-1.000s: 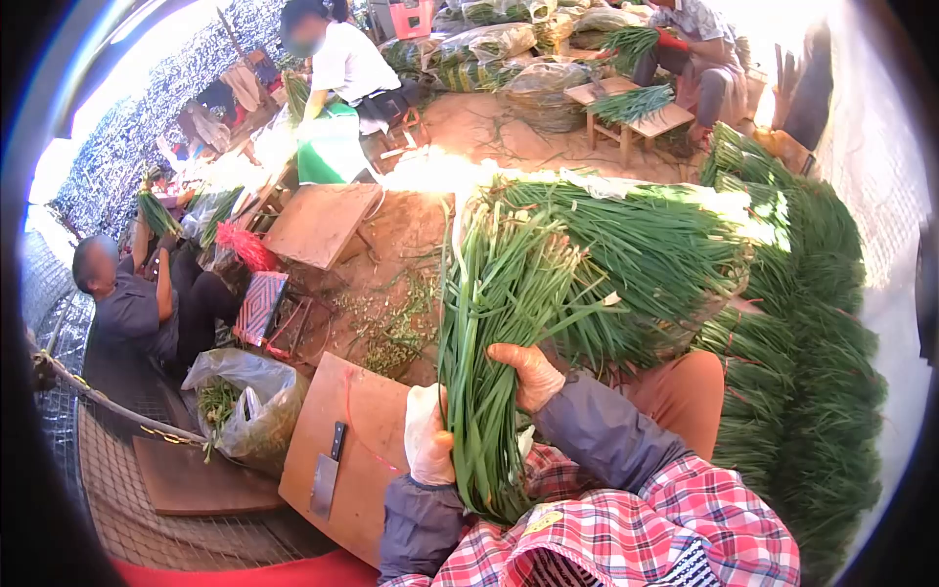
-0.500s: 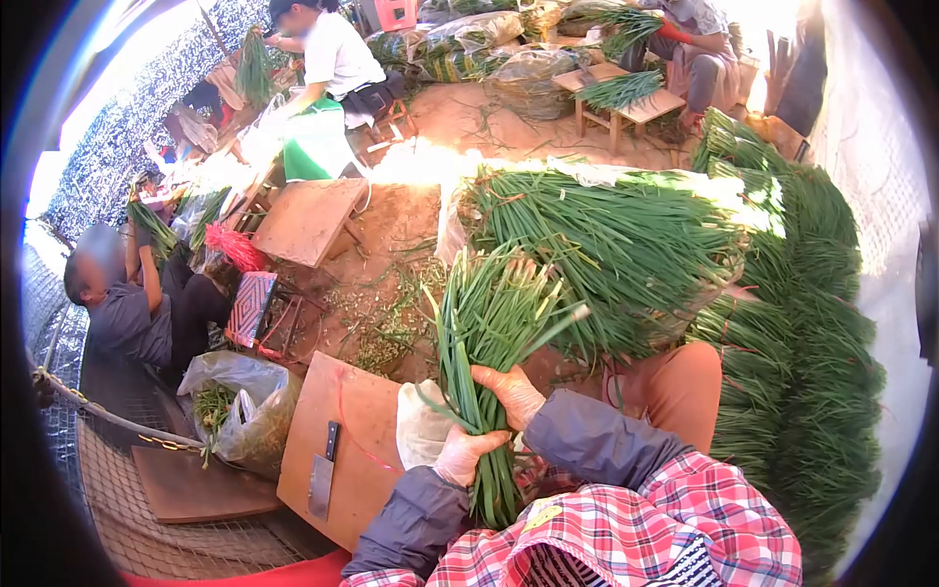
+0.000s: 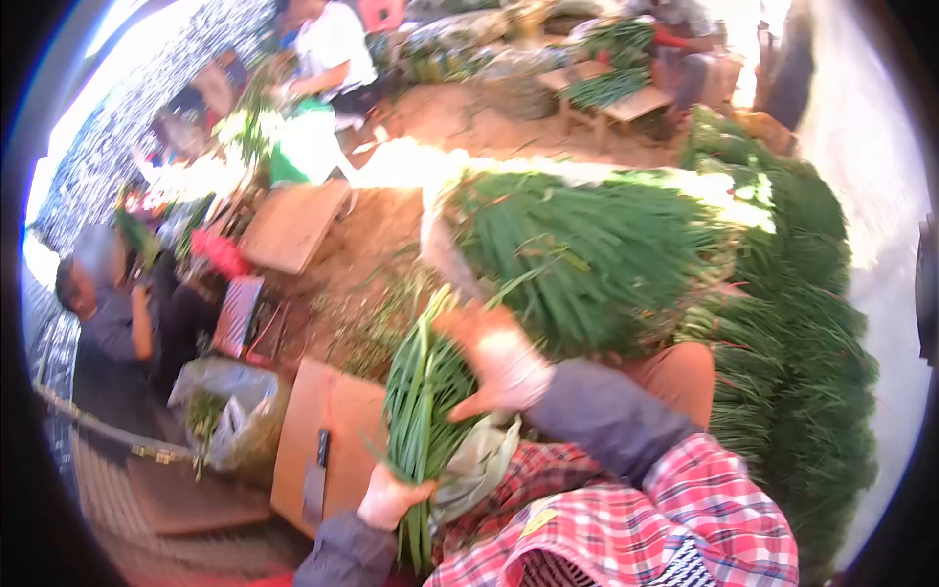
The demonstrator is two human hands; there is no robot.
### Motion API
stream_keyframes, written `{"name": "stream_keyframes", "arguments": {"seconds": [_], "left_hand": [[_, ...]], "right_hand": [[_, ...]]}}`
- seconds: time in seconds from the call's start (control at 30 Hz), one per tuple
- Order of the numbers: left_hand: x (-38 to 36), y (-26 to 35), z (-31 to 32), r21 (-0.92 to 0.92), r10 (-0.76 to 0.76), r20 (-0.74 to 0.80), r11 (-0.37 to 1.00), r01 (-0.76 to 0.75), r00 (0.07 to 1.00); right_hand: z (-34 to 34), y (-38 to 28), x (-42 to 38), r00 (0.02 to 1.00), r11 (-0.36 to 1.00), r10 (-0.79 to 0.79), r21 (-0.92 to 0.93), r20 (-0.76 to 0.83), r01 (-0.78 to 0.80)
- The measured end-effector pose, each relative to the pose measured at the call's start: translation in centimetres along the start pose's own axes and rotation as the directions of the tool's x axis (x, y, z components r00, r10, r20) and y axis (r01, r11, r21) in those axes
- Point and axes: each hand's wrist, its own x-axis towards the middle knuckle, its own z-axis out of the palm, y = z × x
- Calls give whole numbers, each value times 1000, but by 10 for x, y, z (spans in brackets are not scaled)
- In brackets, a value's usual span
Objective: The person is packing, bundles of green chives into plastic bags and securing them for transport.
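Since the earlier frame, the bunch (image 3: 423, 411) is shifting left towards the bench (image 3: 347, 401), now upright just by its right edge, with the left hand (image 3: 391, 496) clamping its fingers round the lower leaves while the right hand (image 3: 499, 362) is opening, fingers spread beside the leaves, contact unclear through blur. A knife (image 3: 314, 484) is lying near the bench's near left corner; beyond, co-workers (image 3: 333, 54) (image 3: 112, 313) are sitting around the littered floor (image 3: 377, 230).

We are in a makeshift produce-packing shed, with bare reddish ground, mesh-like sheeting (image 3: 156, 108) along one side, low wooden stools (image 3: 293, 227), and long green stalks (image 3: 587, 254) heaped and bundled all round us.
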Motion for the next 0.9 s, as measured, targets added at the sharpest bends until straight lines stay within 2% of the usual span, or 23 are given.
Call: {"name": "stream_keyframes", "arguments": {"seconds": [0.03,0.1,0.13,0.23,0.3,0.33,0.37,0.53,0.63,0.67,0.7,0.73,0.77,0.83,0.9], "left_hand": [[1,-16,-3,-28,66,-28,997,-67,997],[-7,-19,-12,-99,-18,-16,995,17,1000],[-22,-6,-4,-189,-105,-94,978,86,990],[-30,-7,-3,-130,-211,-127,972,195,969],[-35,10,5,-70,-306,-118,952,299,945],[-32,6,7,-80,-286,-108,957,278,952],[-32,-2,6,-90,-268,-100,962,260,958],[-27,-26,0,-115,-198,-76,975,188,977],[-17,-32,-6,-134,-127,-5,983,125,992],[-14,-32,-7,-136,-110,22,984,112,994],[-11,-38,-10,-144,-103,38,984,107,994],[11,-60,-29,33,-80,25,996,79,996],[16,-84,-49,210,-76,13,975,72,997],[-5,-34,-18,-7,-8,65,1000,9,998],[-5,-40,-19,-40,-46,57,998,48,997]], "right_hand": [[22,-1,-7,994,997,-46,-70,-100,39],[49,9,-17,999,998,-53,13,-9,53],[58,12,-22,997,1000,3,-21,73,-1],[80,17,-34,962,993,113,-11,249,-114],[78,7,-35,925,964,237,49,298,-262],[82,9,-36,920,978,178,38,349,-203],[81,9,-33,891,968,189,74,414,-239],[94,32,-25,817,965,260,-135,515,-223],[90,40,-22,788,938,345,-211,510,-274],[111,56,-31,839,938,336,-236,427,-255],[101,54,-28,842,937,332,-252,424,-243],[99,58,-30,847,941,316,-259,428,-220],[102,66,-35,955,975,130,-209,268,-74],[86,62,-21,811,940,305,-296,499,-171],[83,67,-23,770,932,355,-271,531,-243]]}}
